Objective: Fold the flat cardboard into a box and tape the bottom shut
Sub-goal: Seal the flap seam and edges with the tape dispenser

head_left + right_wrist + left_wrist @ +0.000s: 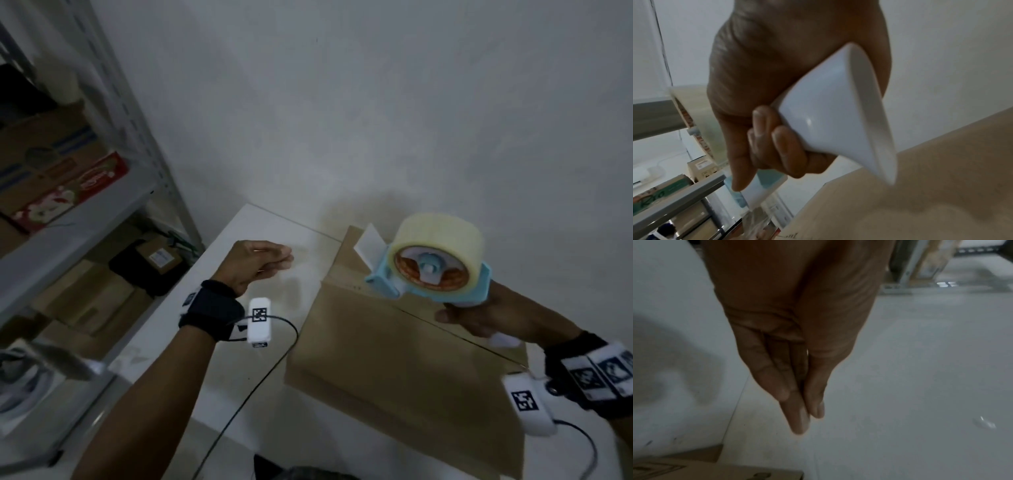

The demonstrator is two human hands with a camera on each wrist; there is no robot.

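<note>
A flat brown cardboard (394,359) lies on the white table (222,342), right of centre. Above its far part my right hand (479,320) grips the white handle (838,113) of a light-blue tape dispenser (428,274) carrying a roll of clear tape (442,236); a short tape tail hangs off its front. In the right wrist view my fingers (777,146) curl round that handle over the cardboard (920,194). My left hand (274,260) hovers over the bare table to the left of the cardboard, its fingers (799,418) straight and together, holding nothing. A cardboard corner (715,470) shows below it.
A grey metal shelf rack (68,222) stands on the left, loaded with cartons and a red printed box (75,192). A plain white wall (376,120) rises right behind the table. Black sensor cables run from both wristbands across the table's front.
</note>
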